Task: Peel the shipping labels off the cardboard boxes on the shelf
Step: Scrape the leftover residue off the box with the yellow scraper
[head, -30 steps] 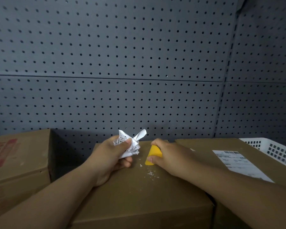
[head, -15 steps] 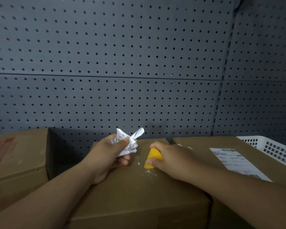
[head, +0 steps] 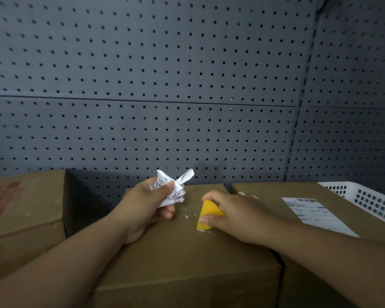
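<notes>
While our left grip (head: pixel 142 210) clutches the crumpled label (head: pixel 173 190) and right grip (head: pixel 236 216) pinches the yellow scraper (head: pixel 208 211), we should angle its edge shallow against the box (head: pixel 176 252).

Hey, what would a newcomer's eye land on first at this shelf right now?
The bright yellow scraper in the right hand, edge down on the middle cardboard box, stands out most. Just left of it, the left hand grips a crumpled white label. On the right box, a flat shipping label is not yet peeled.
</notes>
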Demonstrator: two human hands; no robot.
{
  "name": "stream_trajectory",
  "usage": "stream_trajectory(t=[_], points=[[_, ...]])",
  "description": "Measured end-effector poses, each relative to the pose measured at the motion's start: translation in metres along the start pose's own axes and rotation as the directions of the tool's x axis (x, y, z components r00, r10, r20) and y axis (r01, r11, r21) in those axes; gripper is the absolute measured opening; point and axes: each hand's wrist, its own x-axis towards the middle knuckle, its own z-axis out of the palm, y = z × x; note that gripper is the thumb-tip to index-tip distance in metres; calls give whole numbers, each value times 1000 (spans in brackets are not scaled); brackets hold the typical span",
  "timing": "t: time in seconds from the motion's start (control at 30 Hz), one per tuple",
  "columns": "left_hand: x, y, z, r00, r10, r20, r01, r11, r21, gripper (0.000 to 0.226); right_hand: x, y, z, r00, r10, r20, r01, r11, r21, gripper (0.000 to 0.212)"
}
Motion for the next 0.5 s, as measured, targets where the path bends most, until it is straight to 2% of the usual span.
stream_trajectory(t=[0.1, 0.2, 0.27, 0.4, 0.5], points=[[1, 0, 0, 1000, -1, -2, 1, 1000, -2, 25, 10, 1, 0, 999, 44, -31, -42, 998, 53, 47], [1, -1, 0, 1000, 2, -2, -2, 1000, -1, 24, 9, -1, 3, 998, 25, -52, -27, 999, -47, 48], [1, -1, 0, 1000, 4, 1, -4, 1000, 2, 25, 1, -1, 3, 1000, -15, -24, 14, 999, -53, 48], [1, -1, 0, 1000, 0, 0, 0, 1000, -4, 24, -4, 2, -5, 998, -23, 52, 22, 999, 27, 45], [1, -1, -1, 1000, 0, 1, 0, 1000, -4, 24, 4, -1, -3, 1000, 3, 12, -5, 993, 116, 44]])
